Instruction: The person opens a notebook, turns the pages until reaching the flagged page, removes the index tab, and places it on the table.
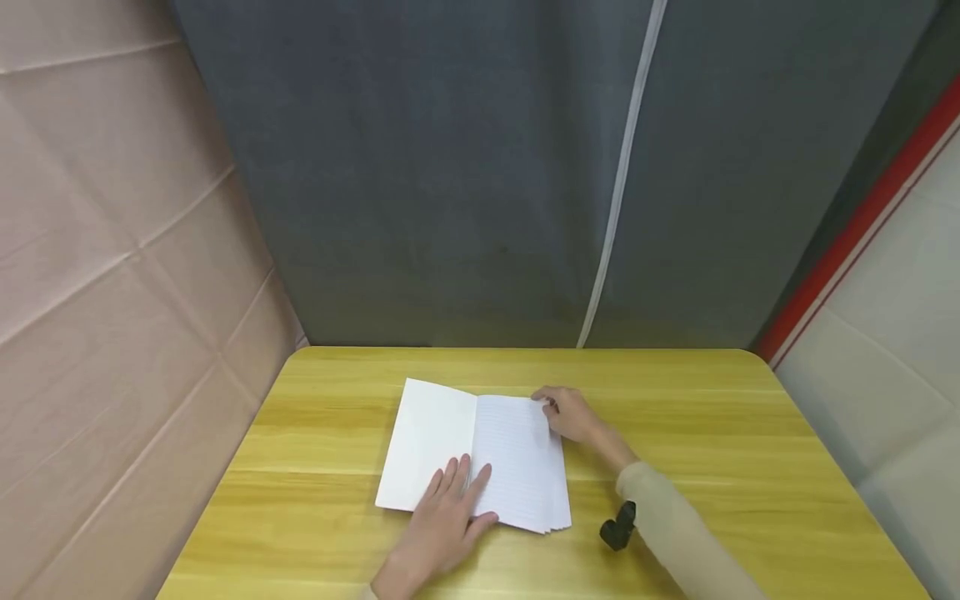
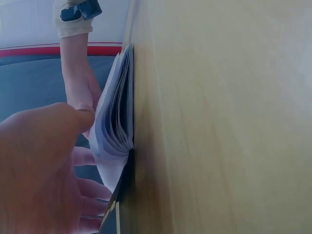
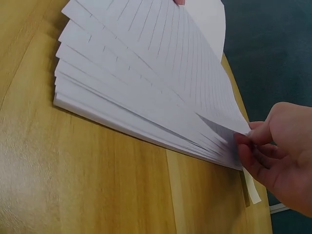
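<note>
On the counter [image 1: 675,417], the left hand [image 1: 442,521] presses flat, fingers straight, on an open notebook [image 1: 450,442]; the right hand [image 1: 573,414] pinches its page corner.

Table [image 1: 712,433]: yellow wood-grain top, rounded corners. Lying on it: one open notebook [image 1: 450,442], lined white pages, set near the middle.

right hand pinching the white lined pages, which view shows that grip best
The right wrist view: the right hand fills the corner, fingertips pinching the far corner of the open white lined notebook. The head view shows it small; the left wrist view shows only the hand beyond the fanned page edges.
</note>
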